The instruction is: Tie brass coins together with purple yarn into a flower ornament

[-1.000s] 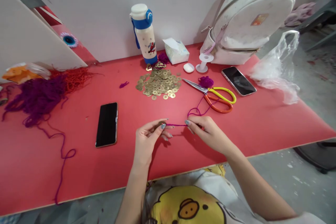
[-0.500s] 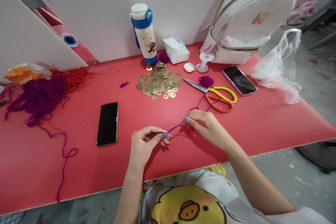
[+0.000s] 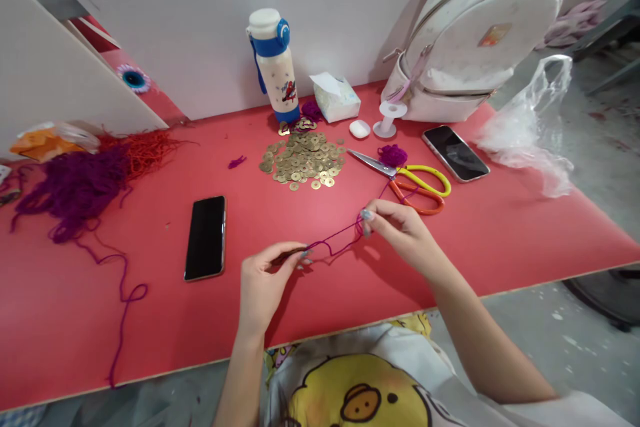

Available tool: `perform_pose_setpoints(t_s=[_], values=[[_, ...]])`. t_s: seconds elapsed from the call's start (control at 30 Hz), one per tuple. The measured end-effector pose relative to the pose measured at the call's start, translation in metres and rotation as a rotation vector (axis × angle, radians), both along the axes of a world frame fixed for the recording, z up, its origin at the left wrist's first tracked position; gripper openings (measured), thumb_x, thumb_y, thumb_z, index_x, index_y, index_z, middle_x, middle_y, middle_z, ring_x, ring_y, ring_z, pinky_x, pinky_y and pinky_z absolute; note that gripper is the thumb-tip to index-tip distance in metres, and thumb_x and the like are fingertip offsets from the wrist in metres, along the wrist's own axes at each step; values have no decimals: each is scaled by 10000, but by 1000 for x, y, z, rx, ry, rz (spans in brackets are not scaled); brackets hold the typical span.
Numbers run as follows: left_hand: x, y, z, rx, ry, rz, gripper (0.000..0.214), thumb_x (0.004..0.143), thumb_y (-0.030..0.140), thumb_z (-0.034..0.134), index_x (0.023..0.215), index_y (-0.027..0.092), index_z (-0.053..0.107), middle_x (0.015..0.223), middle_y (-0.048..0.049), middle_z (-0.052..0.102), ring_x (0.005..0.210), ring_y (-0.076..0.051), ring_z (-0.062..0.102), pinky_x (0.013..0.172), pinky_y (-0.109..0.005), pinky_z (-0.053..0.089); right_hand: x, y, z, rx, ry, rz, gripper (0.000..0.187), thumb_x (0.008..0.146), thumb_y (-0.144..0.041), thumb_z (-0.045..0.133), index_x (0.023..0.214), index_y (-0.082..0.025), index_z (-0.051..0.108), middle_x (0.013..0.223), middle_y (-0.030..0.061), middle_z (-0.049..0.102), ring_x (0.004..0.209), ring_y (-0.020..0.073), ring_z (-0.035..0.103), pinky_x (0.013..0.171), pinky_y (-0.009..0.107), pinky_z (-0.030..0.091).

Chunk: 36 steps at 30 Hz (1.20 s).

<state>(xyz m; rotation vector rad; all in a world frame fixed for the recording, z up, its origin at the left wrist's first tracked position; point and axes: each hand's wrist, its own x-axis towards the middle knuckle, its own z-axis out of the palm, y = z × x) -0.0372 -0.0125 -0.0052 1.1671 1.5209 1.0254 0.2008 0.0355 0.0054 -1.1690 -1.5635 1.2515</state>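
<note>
Over the red table (image 3: 310, 293), my left hand (image 3: 273, 280) is closed in a pinch on a dark flat piece, mostly hidden by the fingers, with purple yarn (image 3: 340, 235) coming out of it. My right hand (image 3: 395, 230) pinches the same yarn between thumb and fingertips. Between the hands one strand runs nearly straight and another sags in a loop. Beyond my right hand, a strand leads toward a small purple yarn ball (image 3: 393, 155) by the scissors (image 3: 420, 180). Farther back lies a heap of brass coins with holes (image 3: 307, 157).
A black phone (image 3: 205, 237) lies left of my hands, and tangled purple yarn (image 3: 80, 180) farther left. Behind the coins stand a bottle (image 3: 276, 73) and a tissue pack (image 3: 337, 100). A spool (image 3: 387, 121), second phone (image 3: 456, 153), backpack (image 3: 475, 33) and plastic bag (image 3: 530, 133) are right.
My hands have moved apart, the left slightly left, the right slightly right and up. The yarn between them is longer, with a strand now sagging in a loop.
</note>
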Motion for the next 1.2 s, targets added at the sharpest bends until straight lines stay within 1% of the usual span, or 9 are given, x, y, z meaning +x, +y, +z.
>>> perform_pose_setpoints(t_s=[0.23,0.43,0.67,0.77,0.87,0.93,1.0,1.07,1.2], values=[[-9,-3,8,43,-53,100,49,752,165,724,773,178,766,663,-35,759,598,-213,744,553,-273,626,29,15,1,-32,270,-328,433,907,-541,576,657,-228,411,590,-34,324,504,123,299,485,285,269],[-40,-11,10,118,94,178,90,735,146,722,766,201,786,680,-21,769,603,-199,744,576,-258,634,67,22,8,-35,353,-392,456,904,-523,574,620,-255,337,536,-61,148,466,138,142,474,323,181],[-56,-16,11,221,225,178,50,767,218,739,737,206,776,995,-65,792,779,-212,760,652,-278,647,65,14,8,73,165,-453,312,929,-480,588,737,-240,535,578,-34,306,502,130,270,505,315,183],[-44,-10,16,259,217,90,64,783,216,726,755,211,784,1177,-80,745,875,-228,755,718,-294,644,38,10,9,57,13,-333,313,912,-497,600,793,-207,602,598,-26,402,512,117,335,492,282,223],[-23,-1,23,258,212,-36,73,768,197,736,736,221,798,1291,-77,688,1070,-272,710,882,-331,611,4,6,16,102,-134,-46,281,961,-407,522,826,-186,631,602,-22,474,514,110,380,509,262,278],[-7,5,27,257,167,-99,98,777,187,725,732,225,804,1321,-73,668,975,-255,733,837,-319,621,-16,2,22,157,-269,99,227,983,-301,479,882,-185,646,662,-6,570,545,106,443,550,249,312],[5,9,29,277,134,-181,120,790,173,713,750,233,808,1258,-71,707,921,-235,737,802,-300,619,-30,0,27,168,-360,204,216,987,-264,472,886,-193,649,681,-5,611,569,107,488,584,239,329],[11,11,28,296,123,-208,147,797,153,700,773,247,811,1033,-60,778,857,-212,733,772,-275,610,-36,-2,30,168,-402,244,215,984,-260,482,854,-197,642,657,-12,604,572,109,496,591,234,325],[7,11,21,314,158,-205,161,809,146,691,755,250,801,824,-32,763,773,-179,711,741,-245,584,-31,-1,28,159,-380,188,273,987,-285,477,747,-192,569,613,-28,539,551,102,437,572,226,305]])
